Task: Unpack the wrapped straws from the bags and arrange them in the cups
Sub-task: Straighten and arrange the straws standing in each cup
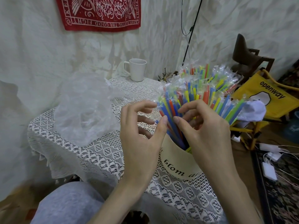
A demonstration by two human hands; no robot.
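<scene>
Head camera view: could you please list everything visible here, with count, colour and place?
wrapped straws: many, blue, green, yellow, orange and red, standing fanned out in the cream cup
cream cup: one, cream with black lettering, near right of the table
white mug: one, white, far edge of the table
plastic bag: one, clear, crumpled on the table's left
lace tablecloth: one, white, over the table
red cloth: one, red with white print, hanging on the wall
yellow bag: one, yellow with black lettering, right of the table
chargers and cables: several, white, on the floor at right
left hand: one, fingers curled among the straws
right hand: one, fingers curled among the straws
</scene>
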